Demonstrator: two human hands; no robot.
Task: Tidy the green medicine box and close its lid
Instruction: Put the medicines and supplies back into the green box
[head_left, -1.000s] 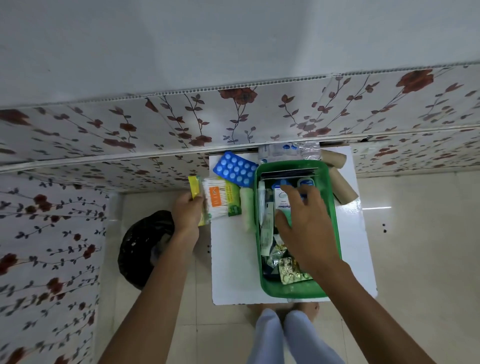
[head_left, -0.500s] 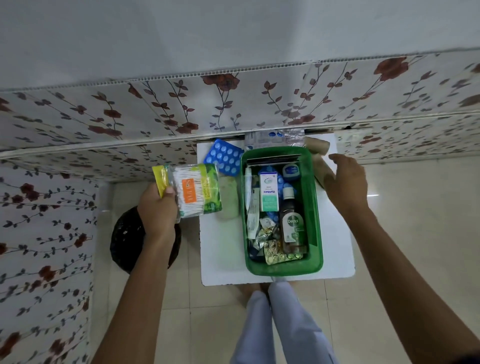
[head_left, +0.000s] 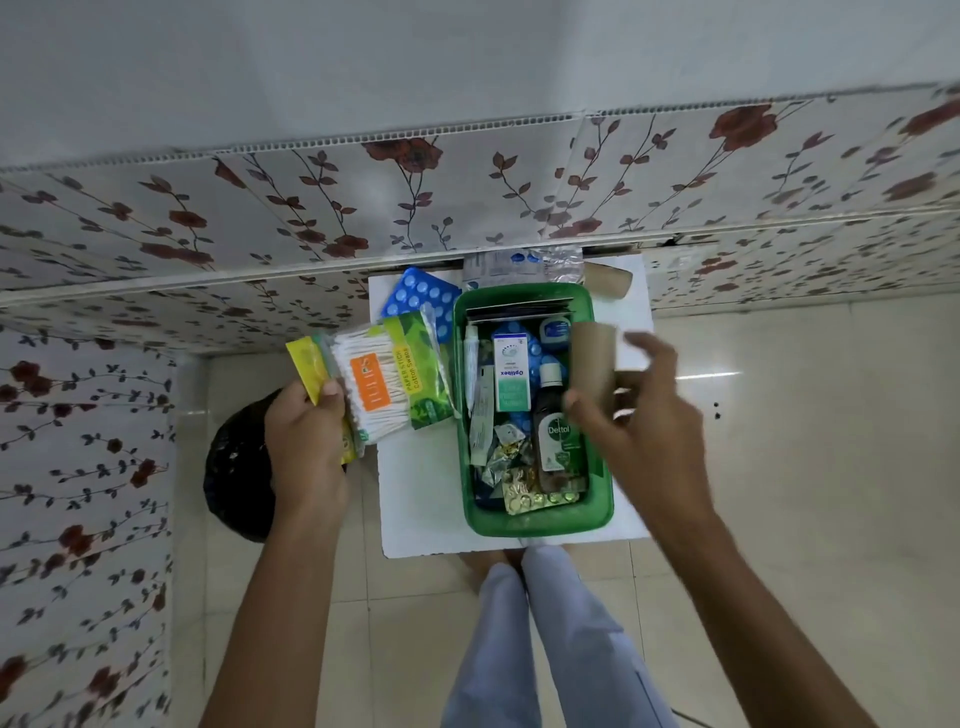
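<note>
Over the right rim of the green medicine box on the white table, the right hand now pinches a cardboard roll fetched from beside it, while the left hand clasps a cotton-swab packet, so packing continues, lid unseen.

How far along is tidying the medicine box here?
Partly done: the Dettol bottle and Optibex carton already sit in the green box. In hand: left hand holds the cotton swabs, right hand a cardboard roll. Left: blue blister pack; no lid visible.
</note>
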